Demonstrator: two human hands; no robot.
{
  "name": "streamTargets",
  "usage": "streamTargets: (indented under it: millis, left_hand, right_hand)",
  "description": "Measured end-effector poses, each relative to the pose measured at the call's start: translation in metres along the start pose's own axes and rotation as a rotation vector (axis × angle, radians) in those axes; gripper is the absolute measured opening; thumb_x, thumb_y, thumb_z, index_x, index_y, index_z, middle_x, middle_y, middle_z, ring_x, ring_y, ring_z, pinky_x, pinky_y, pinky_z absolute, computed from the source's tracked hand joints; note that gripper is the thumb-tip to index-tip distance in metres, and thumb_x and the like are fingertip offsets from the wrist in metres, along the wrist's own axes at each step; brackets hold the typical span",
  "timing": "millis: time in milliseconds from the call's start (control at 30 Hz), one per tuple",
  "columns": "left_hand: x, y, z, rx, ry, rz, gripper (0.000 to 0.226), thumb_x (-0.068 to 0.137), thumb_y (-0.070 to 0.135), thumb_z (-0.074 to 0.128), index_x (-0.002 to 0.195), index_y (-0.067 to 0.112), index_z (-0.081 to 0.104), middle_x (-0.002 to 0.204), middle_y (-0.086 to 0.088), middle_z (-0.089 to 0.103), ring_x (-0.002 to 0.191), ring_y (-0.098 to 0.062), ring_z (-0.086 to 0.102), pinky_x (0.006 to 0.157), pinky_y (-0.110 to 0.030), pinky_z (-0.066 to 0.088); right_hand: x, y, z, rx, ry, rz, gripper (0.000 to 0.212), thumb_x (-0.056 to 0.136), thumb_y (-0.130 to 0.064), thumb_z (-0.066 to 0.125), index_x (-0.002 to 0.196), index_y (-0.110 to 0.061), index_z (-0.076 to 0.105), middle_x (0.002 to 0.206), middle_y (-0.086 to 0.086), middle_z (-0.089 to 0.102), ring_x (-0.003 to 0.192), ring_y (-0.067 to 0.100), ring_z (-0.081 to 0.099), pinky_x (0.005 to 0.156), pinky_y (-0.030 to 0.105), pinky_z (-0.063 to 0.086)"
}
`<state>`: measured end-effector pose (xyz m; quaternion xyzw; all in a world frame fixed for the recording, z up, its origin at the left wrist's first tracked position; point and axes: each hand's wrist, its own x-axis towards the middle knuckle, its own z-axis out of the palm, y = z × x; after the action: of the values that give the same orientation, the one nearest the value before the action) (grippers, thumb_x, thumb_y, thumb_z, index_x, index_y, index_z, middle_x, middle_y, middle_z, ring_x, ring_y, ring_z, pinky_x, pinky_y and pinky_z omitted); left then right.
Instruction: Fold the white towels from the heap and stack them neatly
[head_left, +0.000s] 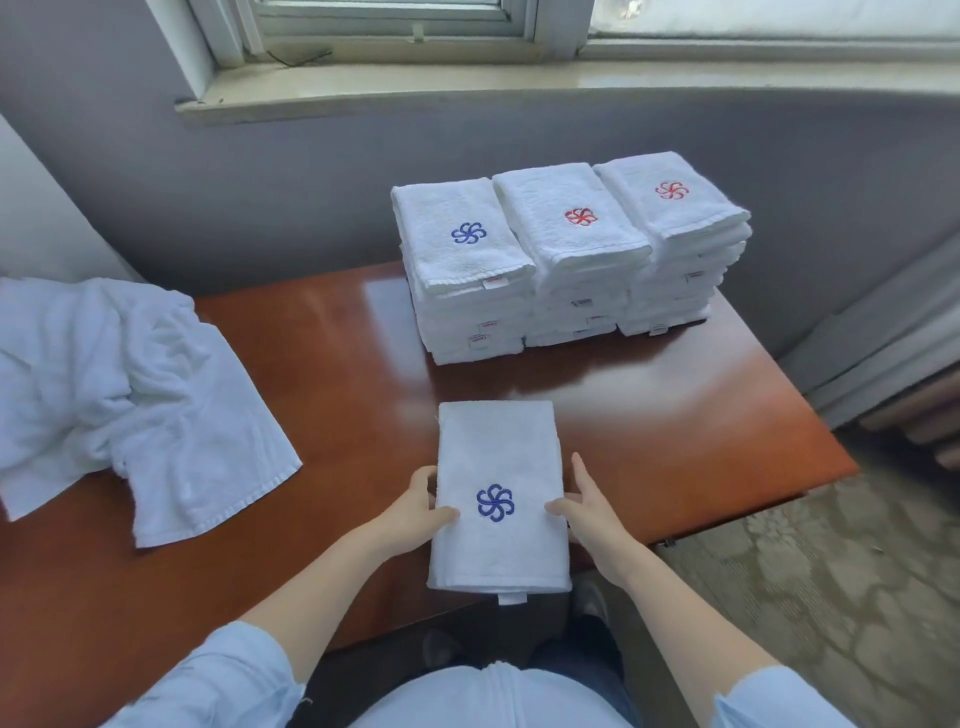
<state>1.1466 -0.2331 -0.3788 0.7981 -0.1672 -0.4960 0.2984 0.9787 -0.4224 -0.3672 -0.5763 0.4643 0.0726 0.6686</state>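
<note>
At the far left the heap (119, 395) of unfolded white towels lay crumpled on the table (332, 364), one hemmed corner spread flat toward the near edge. It probably sat there so the next piece could be drawn off within easy reach.

The left hand (415, 512) held the left edge of a folded towel (498, 499), thumb on top and fingers tucked at the side. The towel lay lengthwise at the near edge of the table, its near end overhanging, blue emblem up and a label showing at the near fold. The right hand (587, 512) mirrored the left, with its thumb pressed on top near the emblem and its fingers along the right edge. Gripping both long sides likely kept the layers from sliding apart for a lift.

Across bare table, well apart from the towel, three piles stood touching side by side against the wall: the left stack (462, 260) topped with a blue emblem, the middle stack (569, 228) and the right stack (670, 208) with red ones. They seemed sorted by colour, so the held towel probably belonged on the left stack, and folding of this piece looked finished.
</note>
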Motion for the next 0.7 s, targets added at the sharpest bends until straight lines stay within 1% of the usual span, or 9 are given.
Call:
streamTargets:
  millis: [100, 167, 267, 333, 367, 433, 533, 633, 700]
  left_hand:
    - [0.001, 0.000, -0.002, -0.078, 0.037, 0.023, 0.063, 0.091, 0.020, 0.060, 0.145, 0.023, 0.027, 0.109, -0.009, 0.059, 0.102, -0.016, 0.063, 0.091, -0.036, 0.055]
    - [-0.003, 0.004, -0.001, -0.128, 0.034, 0.044, 0.064, 0.092, 0.014, 0.058, 0.147, 0.025, 0.026, 0.112, -0.012, 0.057, 0.103, -0.016, 0.063, 0.081, -0.031, 0.059]
    - [-0.010, 0.010, -0.001, -0.181, 0.000, 0.086, 0.081, 0.093, 0.010, 0.056, 0.152, 0.043, 0.011, 0.119, -0.001, 0.053, 0.103, -0.012, 0.063, 0.067, -0.021, 0.057]
    - [-0.016, 0.014, -0.003, -0.217, -0.062, 0.114, 0.090, 0.093, 0.008, 0.055, 0.148, 0.057, 0.002, 0.125, 0.012, 0.050, 0.104, -0.006, 0.064, 0.067, -0.020, 0.056]
    - [-0.018, 0.016, -0.005, -0.231, -0.090, 0.132, 0.091, 0.091, 0.007, 0.054, 0.144, 0.062, 0.003, 0.127, 0.016, 0.051, 0.103, -0.004, 0.065, 0.068, -0.021, 0.057]
    - [-0.020, 0.019, -0.009, -0.261, -0.123, 0.148, 0.089, 0.089, 0.005, 0.051, 0.145, 0.060, 0.010, 0.129, 0.015, 0.055, 0.104, -0.004, 0.066, 0.072, -0.027, 0.058]
    - [-0.023, 0.032, -0.011, -0.284, -0.089, 0.159, 0.077, 0.089, 0.004, 0.048, 0.151, 0.042, 0.026, 0.134, 0.015, 0.052, 0.103, -0.007, 0.067, 0.077, -0.032, 0.060]
    - [-0.029, 0.057, -0.010, -0.268, -0.004, 0.281, 0.071, 0.087, 0.002, 0.048, 0.140, 0.048, 0.039, 0.142, 0.014, 0.046, 0.099, 0.001, 0.065, 0.075, -0.025, 0.058]
    - [-0.035, 0.075, -0.012, -0.249, 0.037, 0.403, 0.073, 0.082, 0.004, 0.050, 0.136, 0.052, 0.041, 0.145, 0.013, 0.042, 0.108, 0.003, 0.060, 0.085, -0.026, 0.056]
  right_hand:
    - [-0.003, 0.001, -0.003, -0.019, -0.048, -0.016, 0.089, 0.095, -0.008, 0.058, 0.155, -0.043, 0.001, 0.117, -0.007, 0.062, 0.105, 0.012, 0.062, 0.069, 0.025, 0.049]
    - [-0.004, 0.001, -0.004, -0.027, -0.077, -0.041, 0.089, 0.095, -0.005, 0.057, 0.153, -0.047, 0.005, 0.124, -0.009, 0.060, 0.106, 0.009, 0.061, 0.065, 0.020, 0.049]
    - [-0.005, 0.002, -0.006, -0.051, -0.118, -0.101, 0.085, 0.093, -0.001, 0.054, 0.151, -0.050, 0.015, 0.137, -0.011, 0.054, 0.113, 0.009, 0.059, 0.071, 0.021, 0.053]
    - [-0.005, 0.000, -0.009, -0.068, -0.147, -0.119, 0.084, 0.092, -0.001, 0.052, 0.154, -0.044, 0.015, 0.139, -0.016, 0.049, 0.116, 0.006, 0.057, 0.075, 0.021, 0.054]
    - [-0.005, -0.001, -0.011, -0.082, -0.167, -0.126, 0.084, 0.090, -0.002, 0.051, 0.154, -0.043, 0.016, 0.140, -0.019, 0.046, 0.117, 0.006, 0.056, 0.077, 0.020, 0.054]
    - [-0.006, -0.008, -0.015, -0.107, -0.193, -0.127, 0.082, 0.087, -0.004, 0.049, 0.153, -0.043, 0.020, 0.144, -0.018, 0.042, 0.121, 0.009, 0.054, 0.078, 0.020, 0.054]
    - [-0.013, -0.025, -0.017, -0.123, -0.141, -0.174, 0.069, 0.083, -0.003, 0.049, 0.138, -0.043, 0.041, 0.139, -0.012, 0.046, 0.111, 0.006, 0.056, 0.069, 0.016, 0.053]
    - [-0.024, -0.043, -0.020, -0.089, -0.026, -0.294, 0.061, 0.076, -0.005, 0.051, 0.125, -0.042, 0.051, 0.131, -0.009, 0.051, 0.103, 0.009, 0.061, 0.065, 0.017, 0.053]
    - [-0.034, -0.058, -0.024, -0.050, 0.039, -0.383, 0.063, 0.067, -0.010, 0.051, 0.120, -0.043, 0.052, 0.128, -0.006, 0.054, 0.100, 0.013, 0.064, 0.066, 0.022, 0.055]
